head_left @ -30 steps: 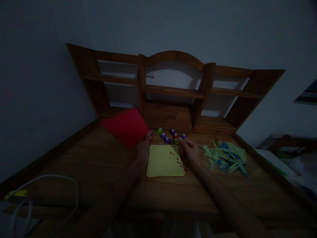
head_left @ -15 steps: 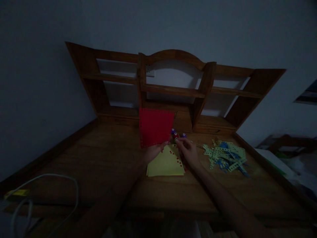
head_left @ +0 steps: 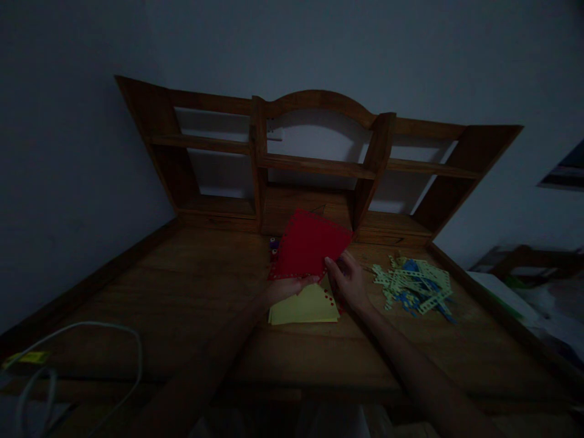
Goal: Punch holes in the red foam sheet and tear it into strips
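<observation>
Red plain-faced sheet (head_left: 312, 243) has swung rightward, held in both hands (head_left: 350, 281).

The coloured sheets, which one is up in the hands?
The red sheet: the left hand and right hand hold it up at a tilt, while the yellow sheets lie stacked on the wooden desk.

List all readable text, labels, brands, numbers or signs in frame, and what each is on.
None readable.
Red sheet: edge holes, no lettering visible.
Yellow sheets: red spots, no lettering visible.
Yellow item at left edge: too small and dark to tell.
</observation>
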A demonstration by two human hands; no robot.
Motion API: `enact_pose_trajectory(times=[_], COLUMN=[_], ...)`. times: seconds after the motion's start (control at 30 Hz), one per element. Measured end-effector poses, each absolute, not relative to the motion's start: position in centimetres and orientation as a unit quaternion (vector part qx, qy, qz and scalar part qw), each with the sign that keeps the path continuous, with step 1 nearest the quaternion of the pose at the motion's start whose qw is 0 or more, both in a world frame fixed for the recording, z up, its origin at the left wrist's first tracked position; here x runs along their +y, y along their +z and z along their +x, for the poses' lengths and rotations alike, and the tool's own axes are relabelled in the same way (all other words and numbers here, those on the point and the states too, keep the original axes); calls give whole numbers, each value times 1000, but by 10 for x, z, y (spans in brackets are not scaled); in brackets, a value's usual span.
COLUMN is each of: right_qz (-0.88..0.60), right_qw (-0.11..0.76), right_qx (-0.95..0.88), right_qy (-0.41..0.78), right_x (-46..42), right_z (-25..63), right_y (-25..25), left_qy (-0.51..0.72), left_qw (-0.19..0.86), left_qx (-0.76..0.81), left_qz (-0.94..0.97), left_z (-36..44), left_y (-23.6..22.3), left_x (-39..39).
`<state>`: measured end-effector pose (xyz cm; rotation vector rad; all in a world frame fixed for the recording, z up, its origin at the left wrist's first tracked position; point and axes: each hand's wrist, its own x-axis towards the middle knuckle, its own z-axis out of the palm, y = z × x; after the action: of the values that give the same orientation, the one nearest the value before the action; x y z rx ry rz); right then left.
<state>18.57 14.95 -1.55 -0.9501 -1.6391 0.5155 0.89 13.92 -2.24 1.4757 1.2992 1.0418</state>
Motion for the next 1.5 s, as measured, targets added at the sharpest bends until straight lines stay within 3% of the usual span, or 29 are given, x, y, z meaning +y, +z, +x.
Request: enact_pose_trajectory(times=[0.1,0.33,1.5], right_qz=[-397,-405,-420], right_qw=[553,548,577], right_qx=[-700,-703,-668], right_qy=[214,205,210], right_x=[150,152,154], right_z=[186,188,188], right_y=[-15,-17,-20], left_qy=[343,395,412], left_qw=[462,483,525], left_qx=[519,422,374], left_qz=[632,658,644], left_z=[8,9,7], left_y=[-29,-33,-47], left_x=[144,152,166])
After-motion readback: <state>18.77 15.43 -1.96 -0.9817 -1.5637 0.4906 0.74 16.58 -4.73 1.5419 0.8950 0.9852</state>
